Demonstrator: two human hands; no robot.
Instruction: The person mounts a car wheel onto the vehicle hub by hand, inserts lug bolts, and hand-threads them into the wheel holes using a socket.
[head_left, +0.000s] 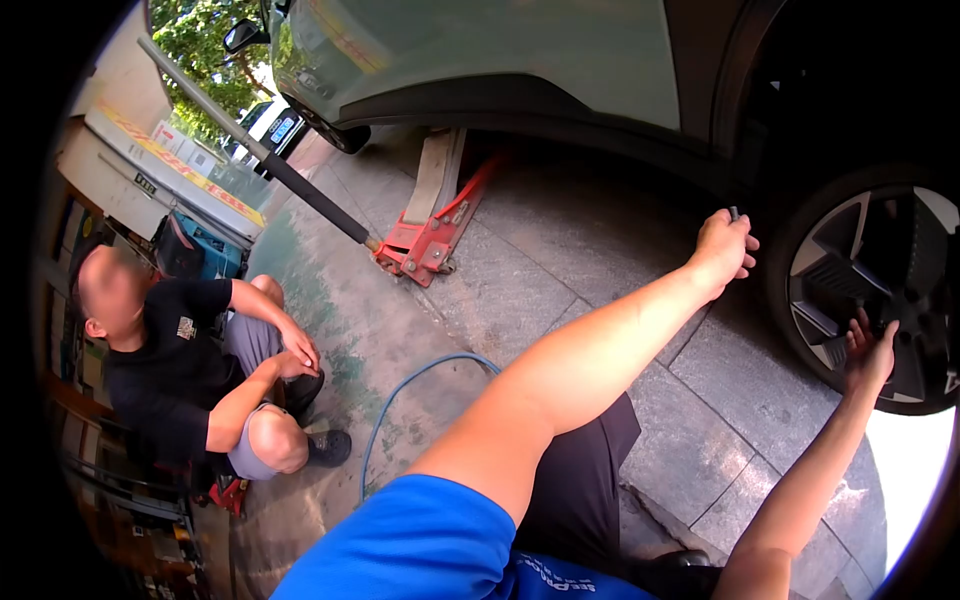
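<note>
My left hand (724, 250) is stretched out beside the car's wheel arch, its fingers curled around a small dark cylindrical piece (735, 213). Only the tip of that piece shows above the fist, so its kind is unclear. Lower right, my right hand (868, 355) is raised in front of the wheel (838, 235), a black and silver spoked rim with its tire. The thumb and fingers of that hand stand apart near the lower spokes. Whether they touch the rim cannot be told. The grey-green car (520, 60) stretches across the top.
A red floor jack (425, 240) with a long handle (310, 195) reaches under the car. A person (165, 350) crouches at the left, hands together, near shelves. A blue hose (385, 405) curves over the paved floor (700, 430).
</note>
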